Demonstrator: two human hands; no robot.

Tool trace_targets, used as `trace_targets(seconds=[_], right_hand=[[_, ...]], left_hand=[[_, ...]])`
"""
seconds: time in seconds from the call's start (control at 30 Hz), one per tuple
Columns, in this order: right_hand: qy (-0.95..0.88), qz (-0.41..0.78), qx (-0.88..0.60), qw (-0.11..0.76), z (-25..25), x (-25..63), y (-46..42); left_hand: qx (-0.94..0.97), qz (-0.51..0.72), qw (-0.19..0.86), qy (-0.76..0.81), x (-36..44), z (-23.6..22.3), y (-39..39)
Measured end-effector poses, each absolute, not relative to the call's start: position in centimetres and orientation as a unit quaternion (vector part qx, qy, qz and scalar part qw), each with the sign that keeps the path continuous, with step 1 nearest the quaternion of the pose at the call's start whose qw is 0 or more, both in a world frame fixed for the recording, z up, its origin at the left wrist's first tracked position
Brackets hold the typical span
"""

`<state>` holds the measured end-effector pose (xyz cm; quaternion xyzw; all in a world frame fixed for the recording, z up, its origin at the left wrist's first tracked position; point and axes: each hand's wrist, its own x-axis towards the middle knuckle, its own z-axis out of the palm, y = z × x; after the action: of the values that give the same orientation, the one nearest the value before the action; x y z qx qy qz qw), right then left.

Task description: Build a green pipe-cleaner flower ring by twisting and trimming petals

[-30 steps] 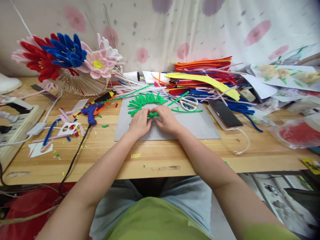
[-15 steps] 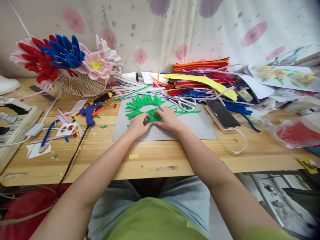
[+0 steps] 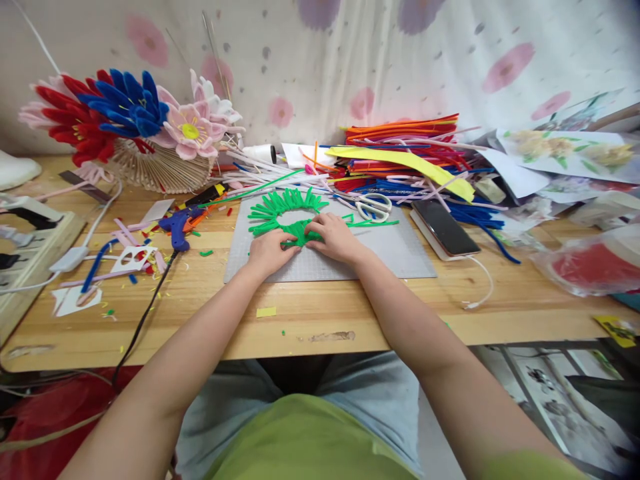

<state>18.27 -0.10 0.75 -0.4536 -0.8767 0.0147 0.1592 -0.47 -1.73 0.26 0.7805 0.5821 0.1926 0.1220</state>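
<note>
A ring of bent green pipe cleaners lies on the grey cutting mat, its loops fanning outward along the far side. My left hand grips its near edge from the left, thumb and fingers closed on the green strands. From the right, my right hand pinches the same near part, fingers curled over it. The fingertips of both hands almost meet, and they hide some of the strands. Beyond my right hand lie white-handled scissors and loose green pipe cleaners.
Left of the mat sits a blue glue gun among scraps, its black cord running over the table edge. A phone lies to the right. Behind are bundles of coloured pipe cleaners and fuzzy flowers. A power strip stands far left.
My left hand has shifted slightly left and its fingers have drawn back a little, showing more of the near green strands. The right hand stays almost in place.
</note>
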Motion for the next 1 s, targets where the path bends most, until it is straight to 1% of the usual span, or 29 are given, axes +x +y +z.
trace_targets(seconds=[0.13,0.33,0.6,0.8,1.0], right_hand=[[-0.878,0.015,-0.451,0.16,0.5,17.5,-0.2],[-0.876,0.029,-0.454,0.159,0.5,17.5,0.0],[-0.875,0.048,-0.456,0.155,1.0,17.7,0.0],[-0.861,0.038,-0.483,0.154,0.7,17.1,-0.3],[-0.855,0.018,-0.489,0.174,0.5,16.7,-0.6]], left_hand=[[0.765,0.19,0.145,0.598,-0.4,0.2,-1.6],[0.767,0.182,0.106,0.606,-0.6,0.6,-1.7],[0.773,0.181,0.102,0.599,-0.7,0.8,-1.9],[0.765,0.177,0.101,0.611,-0.8,0.6,-1.8],[0.789,0.195,0.068,0.578,-0.7,0.3,-2.1]])
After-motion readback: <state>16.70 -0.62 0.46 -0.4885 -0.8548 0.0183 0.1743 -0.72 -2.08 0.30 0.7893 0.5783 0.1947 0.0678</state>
